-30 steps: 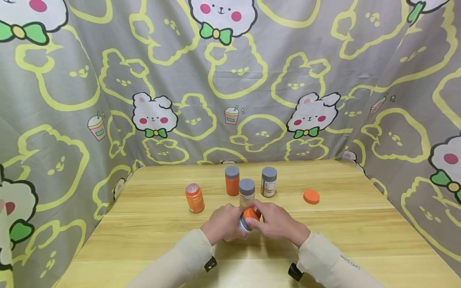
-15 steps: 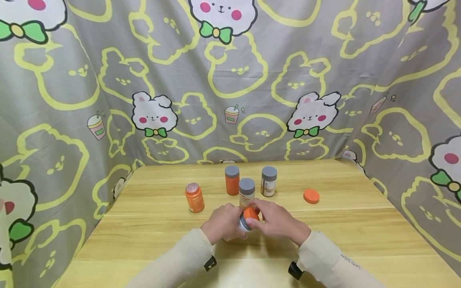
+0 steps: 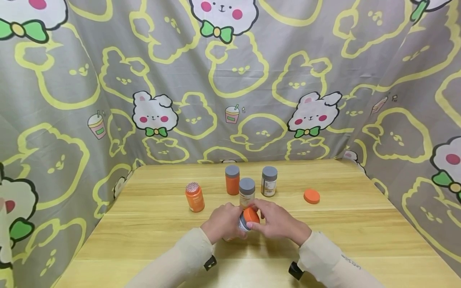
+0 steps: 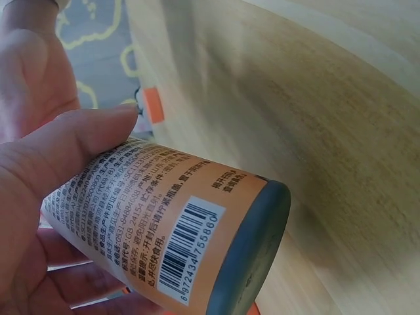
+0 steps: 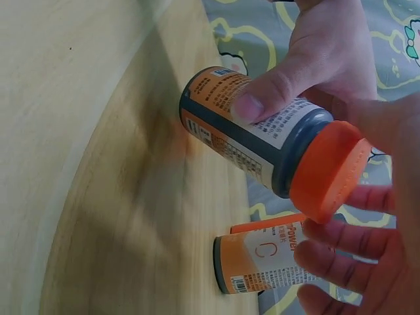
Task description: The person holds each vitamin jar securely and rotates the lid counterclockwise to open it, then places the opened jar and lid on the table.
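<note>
My left hand [image 3: 223, 222] grips a grey pill bottle [image 4: 164, 223] with an orange and white printed label, holding it tilted above the table. The bottle's orange cap [image 5: 328, 170] sits at its mouth, slightly askew in the right wrist view; whether its thread is engaged I cannot tell. My right hand [image 3: 279, 222] holds this cap between thumb and fingers. Just behind the hands stands a grey-capped bottle [image 3: 247, 194] with a pale label, partly hidden by them.
Farther back stand an orange bottle with a grey cap [image 3: 232, 182] and another grey-capped bottle [image 3: 269, 183]. An uncapped orange bottle [image 3: 195, 198] with a sealed mouth stands left. A loose orange cap [image 3: 311, 196] lies on the wooden table [image 3: 345, 228] to the right.
The right thumb has shifted slightly down along the cap, and a little more of the cap shows. The left hand and the standing bottles keep their places.
</note>
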Demonstrator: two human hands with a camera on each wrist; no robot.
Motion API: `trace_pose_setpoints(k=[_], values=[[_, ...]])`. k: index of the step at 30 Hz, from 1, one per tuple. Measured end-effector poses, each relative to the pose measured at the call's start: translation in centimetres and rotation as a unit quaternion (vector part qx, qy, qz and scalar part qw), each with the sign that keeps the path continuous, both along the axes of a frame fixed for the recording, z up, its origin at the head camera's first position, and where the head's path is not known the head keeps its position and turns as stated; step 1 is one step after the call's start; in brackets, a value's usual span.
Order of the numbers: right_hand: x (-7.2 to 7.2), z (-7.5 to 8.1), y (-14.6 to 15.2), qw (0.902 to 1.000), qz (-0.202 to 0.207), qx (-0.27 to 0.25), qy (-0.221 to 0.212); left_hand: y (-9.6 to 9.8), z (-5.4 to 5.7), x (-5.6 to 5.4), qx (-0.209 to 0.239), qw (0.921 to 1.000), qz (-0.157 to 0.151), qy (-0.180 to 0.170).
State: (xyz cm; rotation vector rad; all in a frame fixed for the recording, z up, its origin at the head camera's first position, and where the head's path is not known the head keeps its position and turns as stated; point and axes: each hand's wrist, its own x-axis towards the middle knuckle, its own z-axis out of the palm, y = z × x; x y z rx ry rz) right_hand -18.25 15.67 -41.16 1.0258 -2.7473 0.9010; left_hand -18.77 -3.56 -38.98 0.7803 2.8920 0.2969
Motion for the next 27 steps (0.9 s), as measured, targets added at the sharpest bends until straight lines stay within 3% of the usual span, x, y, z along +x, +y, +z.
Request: trace_pose_setpoints(k=[5,13,21,27], values=[[-0.04,-0.07,-0.03,0.9998,-0.02,0.004,-0.004,0.18,-0.06,-0.1,0.002,1.0,-0.002,-0.002],[-0.08,0.06,0.13,0.9999,0.013,-0.005,0.003,0.12,0.09,-0.17,0.002,1.0,-0.003,0.0],[-0.16,-0.01,0.06,0.9997,-0.019,0.017,-0.002,0.09,0.14,-0.23,0.009,0.9999,-0.009,0.004],[-0.25,-0.05,-0.02,1.0,-0.002,0.002,-0.001,0.08,0.14,-0.26,0.006,0.9999,-0.01,0.008]])
